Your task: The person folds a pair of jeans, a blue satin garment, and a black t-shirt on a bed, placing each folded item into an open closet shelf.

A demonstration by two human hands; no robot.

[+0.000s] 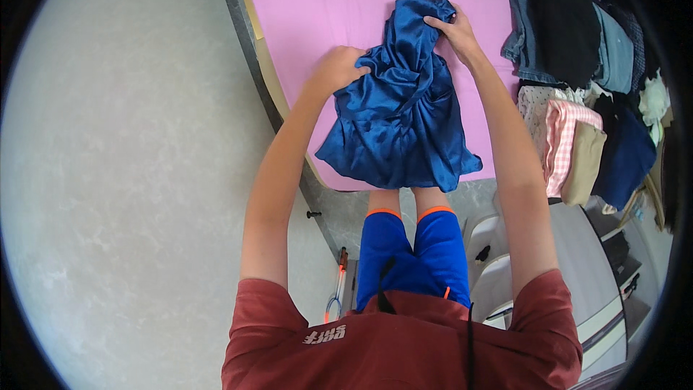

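Observation:
A shiny dark blue satin garment lies spread and wrinkled on a pink bed sheet. Its wide flared hem hangs near the bed's front edge, and the narrower gathered end points away from me. My left hand grips the garment's left side about halfway up, thumb on top of the cloth. At the far right end, my right hand pinches the gathered cloth between thumb and fingers. The fingers of both hands are partly hidden by the fabric.
To the right lie folded jeans, black folded cloth, a pink checked garment, a khaki one and a navy one. A pale wall borders the left. Rackets lean by it, below the bed.

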